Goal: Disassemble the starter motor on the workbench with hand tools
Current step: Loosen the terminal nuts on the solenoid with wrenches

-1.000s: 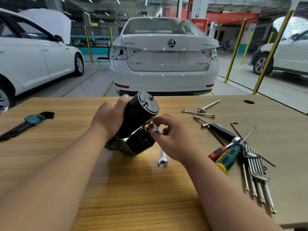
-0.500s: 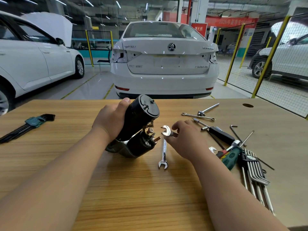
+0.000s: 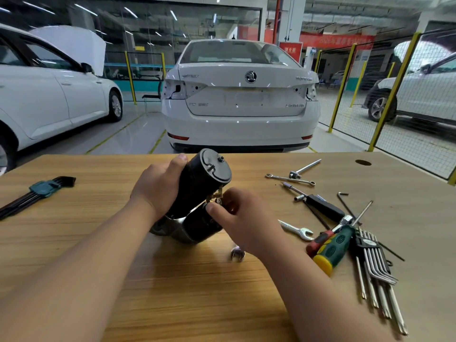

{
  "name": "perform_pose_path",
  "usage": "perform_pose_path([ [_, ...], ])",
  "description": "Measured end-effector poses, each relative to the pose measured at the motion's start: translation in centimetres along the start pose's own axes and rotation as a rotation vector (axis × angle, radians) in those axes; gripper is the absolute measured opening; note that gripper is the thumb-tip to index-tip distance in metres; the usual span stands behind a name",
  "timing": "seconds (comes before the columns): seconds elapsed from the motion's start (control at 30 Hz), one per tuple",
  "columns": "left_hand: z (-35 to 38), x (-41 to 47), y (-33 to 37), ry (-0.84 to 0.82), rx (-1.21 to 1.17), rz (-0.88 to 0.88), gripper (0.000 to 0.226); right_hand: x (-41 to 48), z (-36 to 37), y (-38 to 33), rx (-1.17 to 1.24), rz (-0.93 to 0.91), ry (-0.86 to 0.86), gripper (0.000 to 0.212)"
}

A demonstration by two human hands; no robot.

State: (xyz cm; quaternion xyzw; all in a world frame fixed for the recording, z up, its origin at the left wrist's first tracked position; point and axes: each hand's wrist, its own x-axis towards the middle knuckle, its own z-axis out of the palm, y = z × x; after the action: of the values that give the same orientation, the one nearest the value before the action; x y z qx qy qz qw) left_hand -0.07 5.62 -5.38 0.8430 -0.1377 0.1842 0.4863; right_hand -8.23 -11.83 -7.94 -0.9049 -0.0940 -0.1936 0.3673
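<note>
The black starter motor (image 3: 204,183) is tilted up on the wooden workbench (image 3: 172,292), its round end cap facing me. My left hand (image 3: 158,186) grips the motor's upper cylinder from the left. My right hand (image 3: 244,220) is at the solenoid end, where thumb and fingertips pinch the small terminal nut (image 3: 215,197) beside the copper strap. An open-end wrench (image 3: 238,254) lies flat on the bench beneath my right wrist, mostly hidden by it.
A folded hex key set (image 3: 42,190) lies far left. To the right are a second wrench (image 3: 297,229), screwdrivers (image 3: 330,248), a fanned key set (image 3: 372,262), a black-handled driver (image 3: 320,206) and a slim spanner (image 3: 291,178). A white car (image 3: 239,99) stands beyond the bench.
My right hand took the wrench off the terminal, laid it on the bench, and returned to the terminal with bare fingers. My left hand kept its grip on the motor.
</note>
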Motion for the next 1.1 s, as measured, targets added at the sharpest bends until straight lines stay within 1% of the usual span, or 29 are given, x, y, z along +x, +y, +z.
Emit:
perform_pose_path([
  [0.1,0.0,0.1,0.0,-0.005,-0.003,0.0,0.074,-0.1,0.2,0.1,0.083,0.001,0.072,0.02],
  [0.17,0.0,0.0,0.0,-0.002,0.0,-0.006,0.077,-0.1,0.4,0.2,0.162,0.019,0.073,0.019],
  [0.27,0.0,-0.2,0.2,-0.014,-0.002,-0.02,0.077,0.1,0.1,0.2,0.378,0.062,0.032,0.015],
  [0.33,-0.1,-0.3,0.4,-0.012,-0.013,-0.029,0.076,0.2,-0.4,0.2,0.514,0.064,0.06,0.012],
  [0.37,-0.1,-0.3,0.5,-0.011,-0.014,-0.031,0.077,0.2,-0.7,0.4,0.526,0.049,0.084,0.013],
  [0.47,-0.1,-0.4,0.6,-0.013,-0.009,-0.025,0.078,0.3,-1.5,1.3,0.448,0.049,0.177,0.016],
  [0.53,-0.1,-0.4,0.6,-0.02,-0.005,-0.016,0.076,0.5,-2.2,2.7,0.245,0.129,0.22,0.012],
  [0.57,-0.1,-0.4,0.6,-0.026,-0.003,-0.017,0.075,0.5,-2.6,3.5,0.096,0.189,0.189,0.008],
  [0.6,-0.1,-0.4,0.6,-0.031,0.001,-0.016,0.075,0.5,-3.0,4.2,-0.043,0.254,0.129,0.009],
  [0.67,-0.1,-0.3,0.6,-0.036,0.007,-0.019,0.075,0.3,-3.5,5.2,-0.243,0.355,-0.021,0.02],
  [0.77,-0.1,-0.4,0.5,-0.035,0.007,-0.022,0.073,0.0,-3.6,5.5,-0.433,0.38,-0.147,0.023],
  [0.87,0.0,-0.4,0.5,-0.032,0.022,-0.008,0.072,0.0,-3.2,5.6,-0.505,0.395,-0.224,0.023],
  [0.93,-0.1,-0.4,0.5,-0.025,0.036,-0.004,0.072,0.2,-3.0,5.6,-0.52,0.392,-0.232,0.028],
  [1.0,-0.1,-0.4,0.4,-0.024,0.05,0.0,0.073,0.1,-2.9,5.7,-0.498,0.361,-0.169,0.038],
  [1.03,0.0,-0.4,0.3,-0.022,0.052,0.002,0.073,0.0,-2.8,5.7,-0.477,0.322,-0.121,0.038],
  [1.1,0.0,-0.4,0.3,-0.018,0.05,0.003,0.071,-0.2,-2.4,5.2,-0.336,0.205,-0.014,0.026],
])
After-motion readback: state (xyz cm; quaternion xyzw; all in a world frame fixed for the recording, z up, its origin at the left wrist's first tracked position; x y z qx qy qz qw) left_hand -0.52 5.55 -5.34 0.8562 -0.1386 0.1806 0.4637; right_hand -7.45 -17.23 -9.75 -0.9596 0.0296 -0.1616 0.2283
